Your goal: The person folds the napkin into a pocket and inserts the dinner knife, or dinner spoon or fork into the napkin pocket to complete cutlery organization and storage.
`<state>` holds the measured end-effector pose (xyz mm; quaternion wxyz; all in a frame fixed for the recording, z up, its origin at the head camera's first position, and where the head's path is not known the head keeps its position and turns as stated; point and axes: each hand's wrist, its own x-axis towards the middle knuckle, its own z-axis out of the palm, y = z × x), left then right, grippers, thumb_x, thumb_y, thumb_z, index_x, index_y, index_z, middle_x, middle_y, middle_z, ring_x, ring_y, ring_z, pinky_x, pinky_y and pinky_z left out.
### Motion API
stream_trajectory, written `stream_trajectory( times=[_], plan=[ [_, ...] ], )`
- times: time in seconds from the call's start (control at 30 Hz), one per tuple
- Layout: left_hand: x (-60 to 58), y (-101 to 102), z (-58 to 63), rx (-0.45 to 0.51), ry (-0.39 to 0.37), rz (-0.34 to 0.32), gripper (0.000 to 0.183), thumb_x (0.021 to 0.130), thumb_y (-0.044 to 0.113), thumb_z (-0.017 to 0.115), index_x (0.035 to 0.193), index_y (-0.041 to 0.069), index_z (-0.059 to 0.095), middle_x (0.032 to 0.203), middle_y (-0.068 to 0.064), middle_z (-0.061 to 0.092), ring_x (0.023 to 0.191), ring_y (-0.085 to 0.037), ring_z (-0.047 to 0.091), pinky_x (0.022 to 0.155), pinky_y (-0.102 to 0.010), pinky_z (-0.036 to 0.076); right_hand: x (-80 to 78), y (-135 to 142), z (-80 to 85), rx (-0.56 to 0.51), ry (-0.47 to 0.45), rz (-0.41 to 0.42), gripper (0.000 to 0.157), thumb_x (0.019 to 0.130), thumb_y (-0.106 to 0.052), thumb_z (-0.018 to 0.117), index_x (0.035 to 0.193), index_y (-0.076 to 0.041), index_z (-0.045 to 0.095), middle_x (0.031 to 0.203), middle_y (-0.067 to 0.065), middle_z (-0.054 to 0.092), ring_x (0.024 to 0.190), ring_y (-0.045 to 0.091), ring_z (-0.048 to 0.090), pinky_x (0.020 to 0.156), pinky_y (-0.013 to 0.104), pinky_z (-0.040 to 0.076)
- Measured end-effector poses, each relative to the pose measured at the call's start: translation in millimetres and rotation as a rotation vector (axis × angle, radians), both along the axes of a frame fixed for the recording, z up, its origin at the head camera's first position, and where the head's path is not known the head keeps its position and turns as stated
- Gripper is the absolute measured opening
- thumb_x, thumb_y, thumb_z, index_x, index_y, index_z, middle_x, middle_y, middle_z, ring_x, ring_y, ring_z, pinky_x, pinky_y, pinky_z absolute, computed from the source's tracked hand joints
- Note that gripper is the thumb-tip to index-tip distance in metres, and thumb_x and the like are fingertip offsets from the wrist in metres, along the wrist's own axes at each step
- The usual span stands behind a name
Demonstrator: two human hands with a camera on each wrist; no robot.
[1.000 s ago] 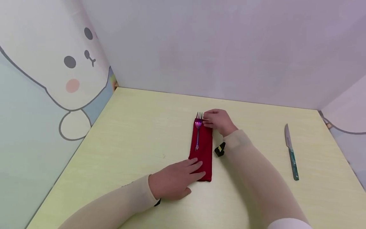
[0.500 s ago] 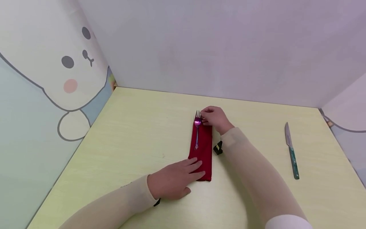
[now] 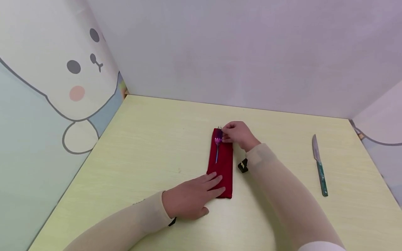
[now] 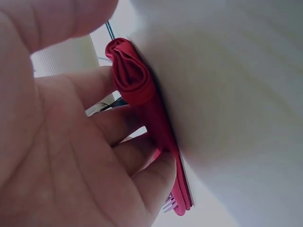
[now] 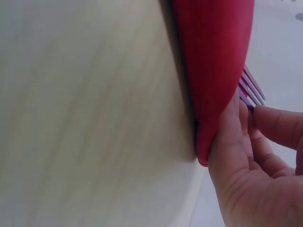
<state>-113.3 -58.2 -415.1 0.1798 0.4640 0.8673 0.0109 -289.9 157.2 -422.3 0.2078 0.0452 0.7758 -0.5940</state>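
A folded red cloth napkin (image 3: 224, 160) lies lengthwise on the table in the head view. My left hand (image 3: 190, 198) rests on its near part, fingers extended and spread; the left wrist view shows the napkin's layered, rolled end (image 4: 128, 71) beside them. On the napkin's far part lies a purple-blue metal fork (image 3: 217, 141), tines pointing away. Thumb and fingertips of my right hand (image 3: 238, 134) pinch the fork by its tine end. In the right wrist view, the fork's tines (image 5: 254, 87) stick out beside the pinching fingers. The handle's ornate end is hidden.
A knife (image 3: 321, 177) with a green handle lies on the pale wooden table (image 3: 157, 139) to the right, its blade pointing away. Behind stands a plain pale wall (image 3: 220, 52). A wall with a cartoon animal (image 3: 78, 76) borders the left side.
My right hand has come to pinch the fork and has drawn it slightly toward me. The ornate handle end has gone out of sight. My left hand has stayed in place.
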Motion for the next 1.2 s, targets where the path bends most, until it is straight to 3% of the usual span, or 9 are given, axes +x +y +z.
stream_trajectory(
  times=[0.23, 0.5, 0.7, 1.0, 1.2],
  plan=[
    [-0.8, 0.5, 0.8, 0.004, 0.008, -0.008, 0.072, 0.098, 0.041, 0.069, 0.16, 0.02, 0.041, 0.168, -0.004, 0.026, 0.156, -0.026, 0.017, 0.121, -0.031, 0.024, 3.2, 1.7, -1.5, 0.063, -0.008, 0.054, 0.021, 0.105, -0.01, 0.059, 0.111, 0.009, 0.065, 0.1, 0.021, 0.064, 0.083, 0.024, 0.071, 0.081, 0.036, 0.061],
    [0.4, 0.6, 0.6, 0.018, 0.028, -0.017, 0.07, 0.098, 0.04, 0.069, 0.159, 0.018, 0.042, 0.168, -0.006, 0.027, 0.156, -0.026, 0.017, 0.122, -0.031, 0.022, 6.0, 3.5, 1.1, 0.152, -0.012, 0.131, 0.019, 0.105, -0.01, 0.058, 0.111, 0.006, 0.066, 0.102, 0.019, 0.065, 0.088, 0.025, 0.07, 0.082, 0.034, 0.061],
    [1.4, -0.1, 0.2, 0.022, 0.042, -0.024, 0.07, 0.098, 0.04, 0.069, 0.159, 0.017, 0.042, 0.168, -0.006, 0.028, 0.156, -0.027, 0.017, 0.122, -0.031, 0.021, 6.2, 5.2, 0.0, 0.147, -0.013, 0.133, 0.019, 0.105, -0.011, 0.058, 0.111, 0.006, 0.066, 0.103, 0.019, 0.066, 0.087, 0.023, 0.071, 0.082, 0.034, 0.06],
    [8.0, 2.9, -1.5, -0.02, 0.121, -0.062, 0.072, 0.098, 0.045, 0.067, 0.158, 0.013, 0.043, 0.166, -0.006, 0.033, 0.155, -0.026, 0.023, 0.123, -0.031, 0.02, 6.2, 4.2, -2.6, 0.109, -0.014, 0.123, 0.018, 0.105, -0.01, 0.059, 0.11, 0.005, 0.067, 0.105, 0.018, 0.065, 0.086, 0.022, 0.07, 0.083, 0.034, 0.06],
    [15.9, 5.9, 7.7, -0.059, 0.108, -0.086, 0.077, 0.097, 0.048, 0.067, 0.16, 0.013, 0.038, 0.166, -0.004, 0.031, 0.155, -0.025, 0.023, 0.122, -0.032, 0.022, 7.2, 2.6, -2.5, 0.161, 0.011, 0.149, 0.017, 0.104, -0.01, 0.059, 0.108, 0.003, 0.069, 0.109, 0.017, 0.064, 0.089, 0.023, 0.068, 0.084, 0.033, 0.06]
  ],
)
